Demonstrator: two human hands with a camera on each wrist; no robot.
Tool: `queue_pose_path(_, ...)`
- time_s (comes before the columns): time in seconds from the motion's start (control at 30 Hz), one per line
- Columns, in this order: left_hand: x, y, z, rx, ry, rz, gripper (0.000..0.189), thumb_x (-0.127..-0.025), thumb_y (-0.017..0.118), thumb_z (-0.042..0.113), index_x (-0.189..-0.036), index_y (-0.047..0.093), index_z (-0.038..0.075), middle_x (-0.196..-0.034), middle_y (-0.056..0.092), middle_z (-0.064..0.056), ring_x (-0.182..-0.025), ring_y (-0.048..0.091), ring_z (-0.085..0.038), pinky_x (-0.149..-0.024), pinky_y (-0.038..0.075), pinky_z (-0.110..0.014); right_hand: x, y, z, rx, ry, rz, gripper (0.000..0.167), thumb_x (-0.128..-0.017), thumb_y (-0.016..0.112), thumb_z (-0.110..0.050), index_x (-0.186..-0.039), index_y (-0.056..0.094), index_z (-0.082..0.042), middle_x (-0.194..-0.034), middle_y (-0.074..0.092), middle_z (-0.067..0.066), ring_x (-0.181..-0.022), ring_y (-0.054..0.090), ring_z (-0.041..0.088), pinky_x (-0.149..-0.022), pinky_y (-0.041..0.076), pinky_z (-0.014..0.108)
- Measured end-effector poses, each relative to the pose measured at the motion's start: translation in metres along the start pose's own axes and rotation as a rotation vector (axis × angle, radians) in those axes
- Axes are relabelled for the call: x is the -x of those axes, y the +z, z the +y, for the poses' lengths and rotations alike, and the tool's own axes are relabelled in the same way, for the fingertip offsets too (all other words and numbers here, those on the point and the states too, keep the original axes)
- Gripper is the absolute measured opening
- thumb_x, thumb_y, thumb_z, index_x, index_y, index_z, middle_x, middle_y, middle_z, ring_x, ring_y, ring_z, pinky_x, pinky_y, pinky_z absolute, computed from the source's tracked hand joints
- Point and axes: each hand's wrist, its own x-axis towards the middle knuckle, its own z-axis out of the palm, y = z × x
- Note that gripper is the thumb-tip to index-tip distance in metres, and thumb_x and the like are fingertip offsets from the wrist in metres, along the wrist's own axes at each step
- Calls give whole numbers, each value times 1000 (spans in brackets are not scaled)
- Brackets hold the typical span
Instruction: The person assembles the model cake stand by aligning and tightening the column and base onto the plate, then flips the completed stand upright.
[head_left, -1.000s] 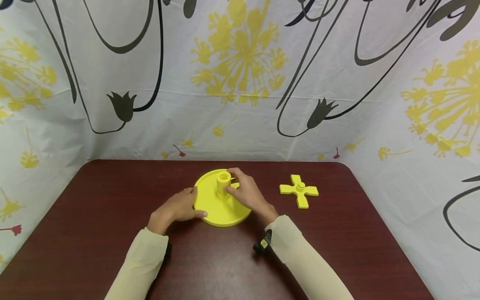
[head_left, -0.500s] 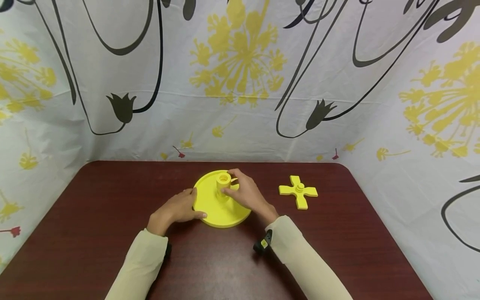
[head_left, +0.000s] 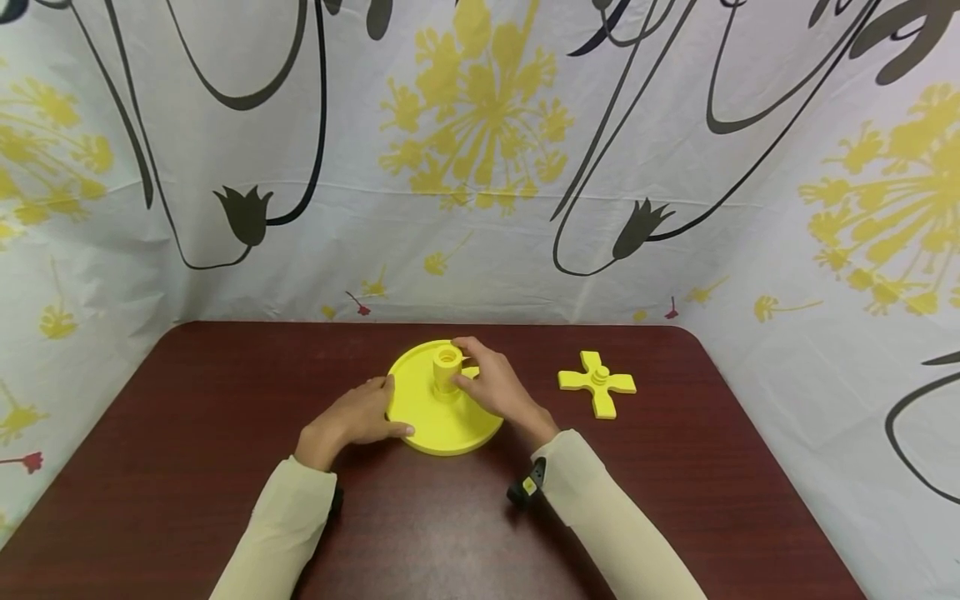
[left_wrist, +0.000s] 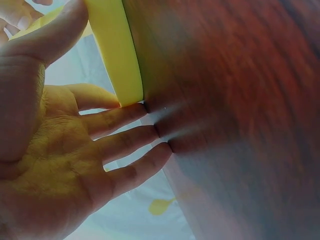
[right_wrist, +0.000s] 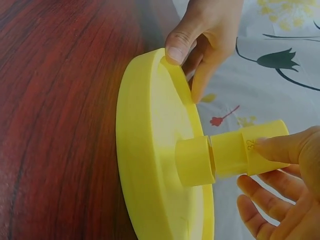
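A round yellow base with a raised rim lies flat on the table. From its middle rises a short post, and a stepped yellow cylinder marked "32" stands upright on it, a thin dark seam showing between them. My right hand pinches the cylinder's upper part between thumb and fingers. At the near-left edge, my left hand holds the base's rim, thumb in front and index finger behind. Its other fingers spread with their tips on the tabletop in the left wrist view. The cylinder's far side is partly hidden by the right hand.
To the right of the base lies a yellow cross-shaped piece with a small stepped knob at its centre. The dark red-brown table ends at the back against a patterned white cloth.
The right thumb slid left across the cylinder and then back right, while the fingertips shifted slightly left around its top. The left hand, base and cross-shaped piece stayed in place.
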Motion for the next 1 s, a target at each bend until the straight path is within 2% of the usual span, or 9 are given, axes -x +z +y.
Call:
queue_pose_path(0.47,0,-1,0,3,5,-4,99,-90,71,46,-153,21,-11,-156,29,-30,-143,32,-45,-114,31,-56,0,7,0,69,44,102,48,-85,79,-13,-125,54,-9,-121,66,11,-103,68,25,-88,56,37)
queue_pose_path(0.67,0,0,0,13,5,-1,100,-89,72,46,-153,21,-11,-155,30,-30,-142,33,-44,-113,32,-55,0,9,0,70,40,110,47,-84,81,-15,-123,54,-8,-118,65,10,-103,67,27,-86,55,38)
queue_pose_path(0.77,0,0,0,14,4,0,100,-89,72,46,-153,21,-11,-155,30,-29,-142,33,-44,-113,32,-55,0,8,1,62,53,90,54,-84,81,-18,-130,53,-7,-124,63,11,-108,65,29,-89,54,41)
queue_pose_path(0.87,0,0,-1,16,3,0,100,-88,72,46,-153,21,-11,-155,30,-29,-142,33,-44,-113,32,-55,0,6,0,41,64,49,64,-86,79,-20,-141,48,-8,-136,57,13,-119,61,31,-96,52,44)
queue_pose_path(1.0,0,1,-1,18,1,1,100,-88,73,46,-153,21,-11,-155,30,-29,-142,34,-44,-113,32,-55,0,3,0,-14,36,-10,67,-91,73,-14,-149,40,-7,-148,48,16,-131,51,34,-102,48,47)
